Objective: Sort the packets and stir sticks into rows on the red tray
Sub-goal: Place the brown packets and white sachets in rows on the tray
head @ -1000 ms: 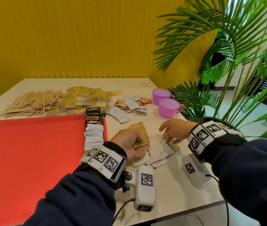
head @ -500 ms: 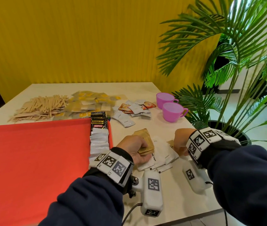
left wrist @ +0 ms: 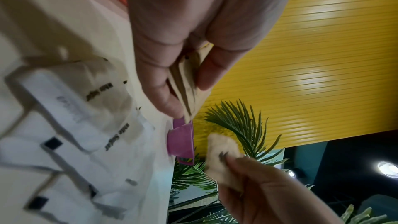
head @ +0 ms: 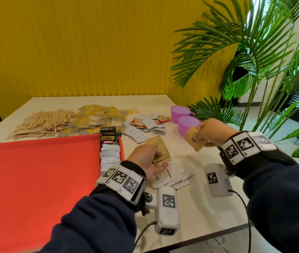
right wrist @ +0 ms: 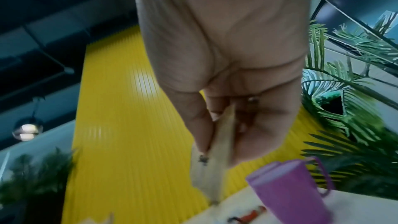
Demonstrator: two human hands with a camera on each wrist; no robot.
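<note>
My left hand [head: 149, 157] pinches a stack of brown sugar packets [head: 158, 149] just above the table, right of the red tray [head: 35, 172]; in the left wrist view thumb and fingers clamp the brown stack [left wrist: 187, 89]. My right hand [head: 210, 133] is raised in front of the cups and pinches a brown packet [head: 192, 138], also seen as the brown packet [right wrist: 212, 164] in the right wrist view. A row of black coffee packets [head: 108, 136] and white packets [head: 110, 156] lines the tray's right edge. White sugar packets [head: 170, 177] lie under my left hand.
Wooden stir sticks [head: 42, 123] and yellow-labelled packets [head: 97, 119] are heaped beyond the tray. Orange and white sachets [head: 148, 123] lie near two purple cups [head: 185, 119]. A potted palm [head: 254, 70] stands at the right. A white tagged device [head: 217, 179] lies near the front edge.
My right hand has lifted off the table with a brown packet, rising toward the cups. My left hand keeps its hold on the brown stack. The head view has tilted upward slightly.
</note>
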